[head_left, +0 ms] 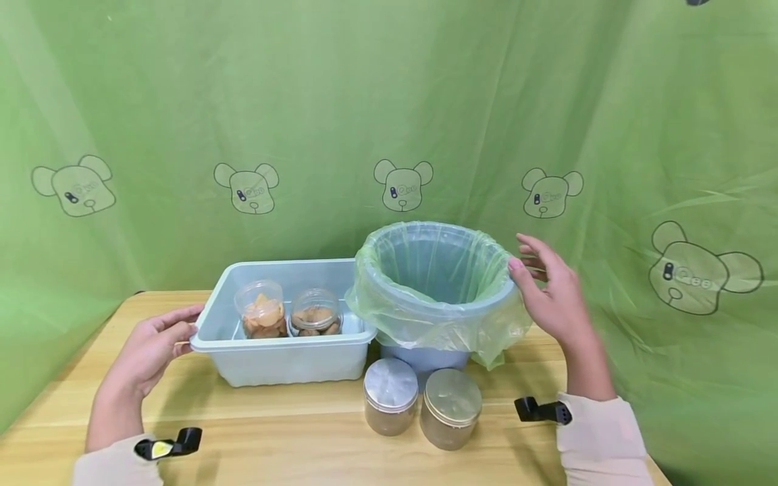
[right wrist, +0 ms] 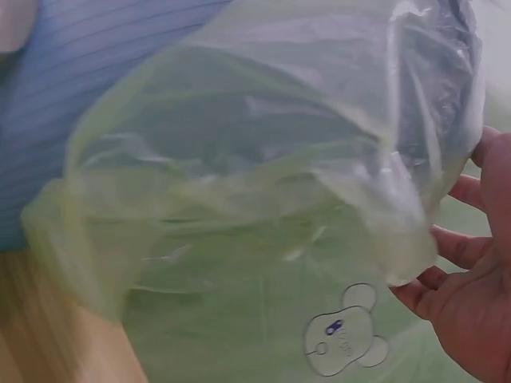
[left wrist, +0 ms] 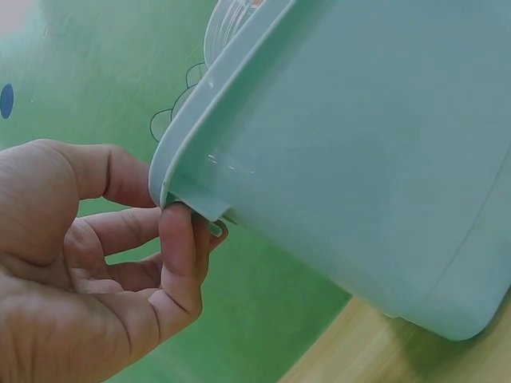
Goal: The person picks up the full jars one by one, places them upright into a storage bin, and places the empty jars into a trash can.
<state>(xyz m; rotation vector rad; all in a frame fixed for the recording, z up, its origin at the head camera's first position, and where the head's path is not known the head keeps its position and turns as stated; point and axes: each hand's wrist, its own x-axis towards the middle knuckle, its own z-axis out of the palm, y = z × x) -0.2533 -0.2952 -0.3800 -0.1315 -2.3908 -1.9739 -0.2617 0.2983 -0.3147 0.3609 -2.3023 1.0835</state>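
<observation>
At the left end of a pale blue plastic basin point(head_left: 286, 364), my left hand point(head_left: 148, 344) pinches the rim; the left wrist view shows the thumb point(left wrist: 128, 177) above the lip and fingers curled beneath it. Two clear jars stand inside the basin, one with orange-tan pieces point(head_left: 264, 317), the other with brown pieces point(head_left: 315, 317). To the right is a blue bin point(head_left: 419, 358) lined with a thin green plastic bag point(head_left: 419, 324), folded out over its rim. My right hand point(head_left: 556, 290) has its thumb at the bin's right rim, fingers spread loosely along the bag's outside.
Two capped jars, one with a silver lid point(head_left: 391, 385) and one with a duller lid point(head_left: 452, 398), stand in front of the bin on the wooden table point(head_left: 292, 432). A green curtain point(head_left: 328, 101) with bear-face prints hangs behind and at both sides.
</observation>
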